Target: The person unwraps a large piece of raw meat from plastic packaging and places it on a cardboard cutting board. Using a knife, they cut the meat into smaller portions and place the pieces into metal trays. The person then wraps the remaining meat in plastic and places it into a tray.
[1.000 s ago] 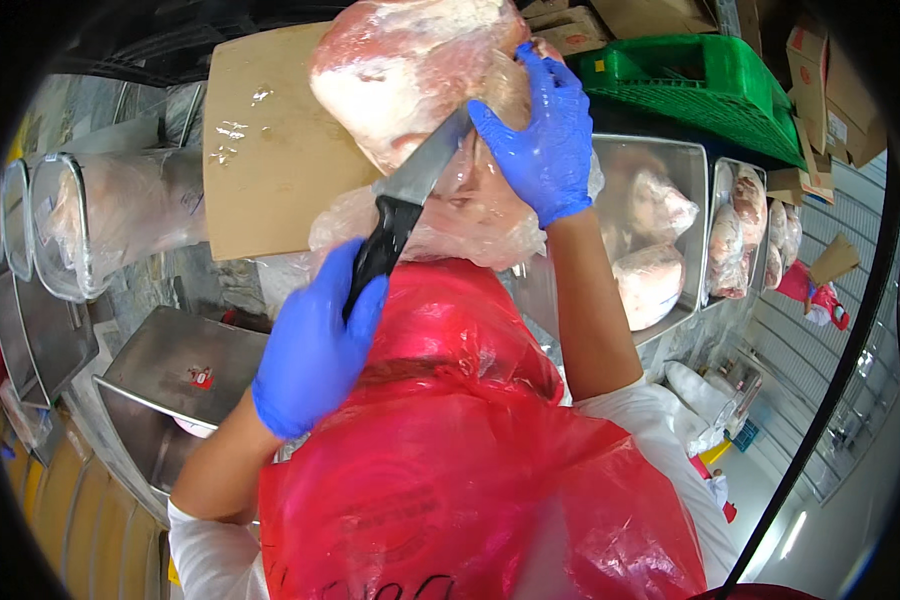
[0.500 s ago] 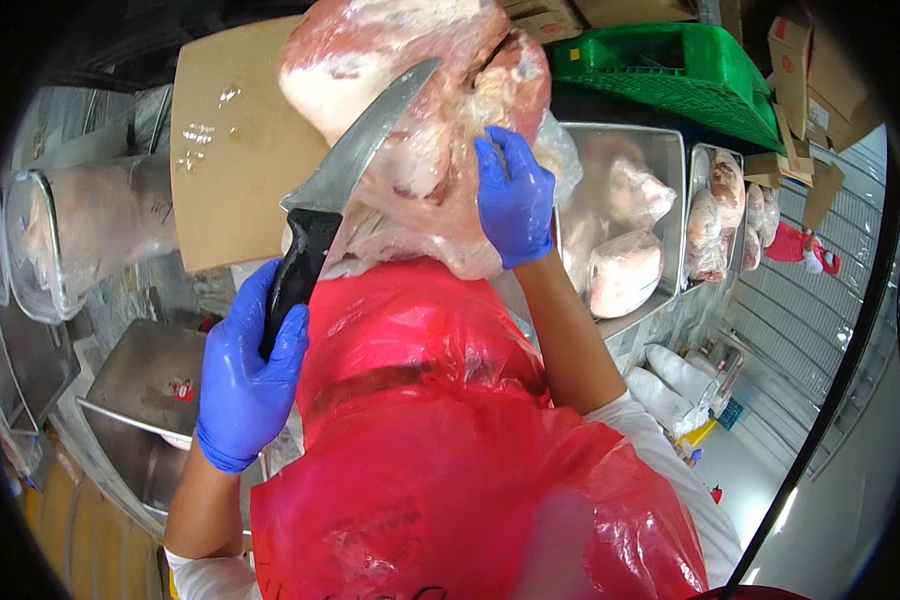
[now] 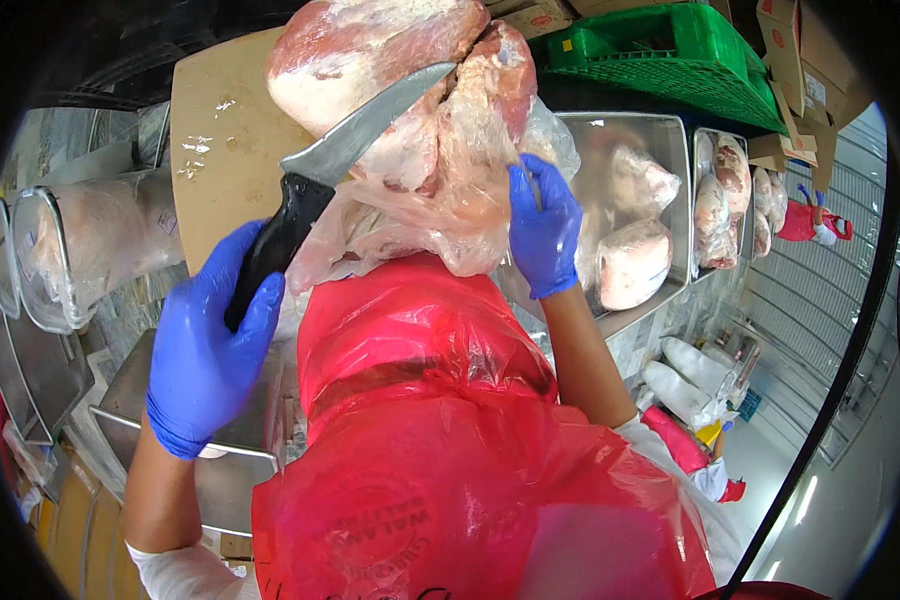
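Bright, even overhead light, soft shadows, glare on the steel trays (image 3: 670,130) and the red apron (image 3: 440,440), strong fisheye bending at the edges, black vignette round the rim, centre sharp, far right slightly washed out

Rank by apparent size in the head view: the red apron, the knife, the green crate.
1. red apron, though nearest the camera
2. green crate, partly cut off
3. knife, held in left hand

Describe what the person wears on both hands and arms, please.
Both hands, left hand and right hand, wear thin, smooth blue disposable gloves that end at the wrist. The forearms are bare below them. White sleeves start near the elbows. A shiny red plastic apron with faint printed markings covers the chest.
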Motion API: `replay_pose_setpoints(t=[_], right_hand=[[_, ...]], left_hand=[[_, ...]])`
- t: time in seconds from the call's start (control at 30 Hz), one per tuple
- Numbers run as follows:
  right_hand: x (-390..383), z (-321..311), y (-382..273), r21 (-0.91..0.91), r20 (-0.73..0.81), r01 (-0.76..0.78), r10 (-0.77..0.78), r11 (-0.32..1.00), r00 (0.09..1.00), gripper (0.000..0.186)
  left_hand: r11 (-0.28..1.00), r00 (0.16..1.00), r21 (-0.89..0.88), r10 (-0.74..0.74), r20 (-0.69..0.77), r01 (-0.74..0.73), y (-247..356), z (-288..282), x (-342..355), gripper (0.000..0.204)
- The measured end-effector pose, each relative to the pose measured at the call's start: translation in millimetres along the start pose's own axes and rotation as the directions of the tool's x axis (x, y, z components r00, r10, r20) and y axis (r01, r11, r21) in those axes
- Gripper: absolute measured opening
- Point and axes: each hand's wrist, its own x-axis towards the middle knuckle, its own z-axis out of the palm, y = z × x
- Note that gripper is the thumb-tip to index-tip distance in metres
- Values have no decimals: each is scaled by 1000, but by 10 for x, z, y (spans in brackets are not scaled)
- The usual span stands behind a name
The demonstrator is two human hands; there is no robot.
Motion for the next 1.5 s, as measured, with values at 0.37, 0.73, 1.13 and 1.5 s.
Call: replay_pose_setpoints(t=[0.37,0.73,1.13,1.5], right_hand=[[629,540,-63,-372,183,437,-397,819,899,57],[56,433,231,89,99,520,-527,849,844,29],[-479,1,368,132,213,270,-293,954,932,25],[-484,-170,346,143,73,165,-176,976,982,33]], left_hand=[[999,993,-28,-23,-115,20,-17,-116,-21,35],[967,985,-214,-156,-74,137,-191,-50,-207,38],[983,982,-169,-93,-163,65,-169,-53,-159,35],[934,874,-358,-184,-449,13,-1194,503,76,30]])
